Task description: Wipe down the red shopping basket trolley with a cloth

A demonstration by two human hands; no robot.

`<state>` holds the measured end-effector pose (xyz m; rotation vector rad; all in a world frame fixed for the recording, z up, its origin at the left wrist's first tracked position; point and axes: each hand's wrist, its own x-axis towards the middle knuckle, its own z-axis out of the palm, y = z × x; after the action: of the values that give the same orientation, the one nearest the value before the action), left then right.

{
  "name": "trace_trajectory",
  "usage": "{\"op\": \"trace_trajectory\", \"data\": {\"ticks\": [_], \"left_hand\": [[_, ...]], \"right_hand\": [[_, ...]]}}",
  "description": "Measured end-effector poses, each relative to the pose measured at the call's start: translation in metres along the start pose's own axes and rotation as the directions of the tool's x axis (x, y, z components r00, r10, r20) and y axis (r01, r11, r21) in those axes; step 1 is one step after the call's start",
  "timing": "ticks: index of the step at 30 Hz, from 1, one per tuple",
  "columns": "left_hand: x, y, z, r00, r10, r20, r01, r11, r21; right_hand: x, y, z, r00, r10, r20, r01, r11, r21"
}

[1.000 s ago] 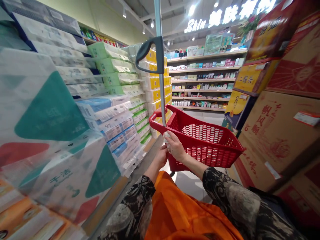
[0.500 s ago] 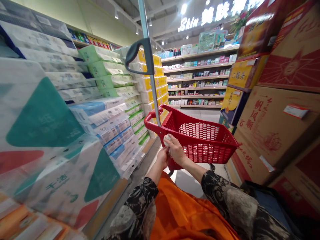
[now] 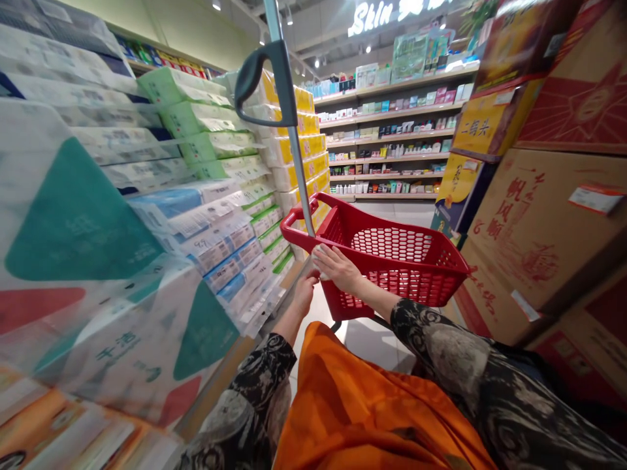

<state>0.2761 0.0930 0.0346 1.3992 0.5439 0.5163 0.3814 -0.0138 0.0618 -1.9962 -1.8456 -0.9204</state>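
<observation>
Right hand apparently on basket; sign reads "Skin".

Right hand against red plastic shopping basket, left hand just below, beside stacked tissue packs.

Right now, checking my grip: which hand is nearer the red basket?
Right hand, resting on the red basket's near rim; left hand sits lower, beside its corner.

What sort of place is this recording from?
Most likely a supermarket: stacked packs of tissue paper line the aisle, shelves of skincare products stand beyond under a lit "Skin" sign, and a red shopping basket sits before the person.
</observation>
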Motion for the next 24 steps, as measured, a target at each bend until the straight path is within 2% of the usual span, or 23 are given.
{"op": "trace_trajectory", "data": {"ticks": [1, 2, 3, 5, 7, 10, 12, 14, 17, 19, 21, 24], "left_hand": [[0.004, 0.001, -0.003, 0.997, 0.078, -0.024, -0.074, 0.986, 0.149], [0.007, 0.002, -0.007, 0.987, 0.156, -0.029, -0.137, 0.933, 0.333], [0.009, 0.002, -0.010, 0.974, 0.224, -0.018, -0.182, 0.832, 0.523], [0.008, 0.001, -0.015, 0.952, 0.304, 0.027, -0.202, 0.560, 0.803], [0.002, -0.001, -0.017, 0.942, 0.326, 0.076, -0.187, 0.324, 0.927], [-0.007, -0.006, -0.013, 0.930, 0.326, 0.169, -0.214, 0.104, 0.971], [-0.011, -0.008, -0.010, 0.922, 0.324, 0.212, -0.234, 0.030, 0.972], [-0.013, -0.008, -0.009, 0.923, 0.329, 0.201, -0.213, 0.002, 0.977], [-0.012, -0.006, -0.009, 0.921, 0.352, 0.166, -0.172, -0.014, 0.985], [-0.011, -0.006, -0.009, 0.914, 0.362, 0.183, -0.183, -0.034, 0.983], [-0.012, -0.007, -0.006, 0.909, 0.355, 0.219, -0.212, -0.059, 0.975], [-0.018, -0.012, 0.003, 0.915, 0.319, 0.247, -0.237, -0.070, 0.969]], "right_hand": [[0.011, 0.004, -0.001, 0.999, 0.016, -0.030, -0.016, 1.000, -0.004], [0.020, 0.008, -0.001, 0.999, 0.025, -0.048, -0.025, 1.000, -0.006], [0.027, 0.010, 0.000, 0.998, 0.019, -0.053, -0.020, 1.000, -0.007], [0.030, 0.009, 0.008, 0.999, -0.026, -0.026, 0.026, 1.000, -0.003], [0.018, 0.002, 0.023, 0.997, -0.072, 0.027, 0.072, 0.997, -0.001], [-0.014, -0.013, 0.047, 0.989, -0.084, 0.119, 0.085, 0.996, -0.011], [-0.028, -0.018, 0.053, 0.985, -0.077, 0.153, 0.082, 0.996, -0.021], [-0.028, -0.018, 0.045, 0.991, -0.065, 0.118, 0.068, 0.997, -0.028], [-0.004, -0.006, 0.020, 1.000, 0.010, -0.005, -0.010, 0.999, -0.032], [0.011, 0.004, 0.006, 0.994, 0.096, -0.045, -0.098, 0.995, -0.036], [0.014, 0.009, 0.004, 0.993, 0.119, -0.020, -0.120, 0.992, -0.028], [-0.013, 0.000, 0.021, 0.994, 0.053, 0.097, -0.053, 0.999, -0.002]]}}
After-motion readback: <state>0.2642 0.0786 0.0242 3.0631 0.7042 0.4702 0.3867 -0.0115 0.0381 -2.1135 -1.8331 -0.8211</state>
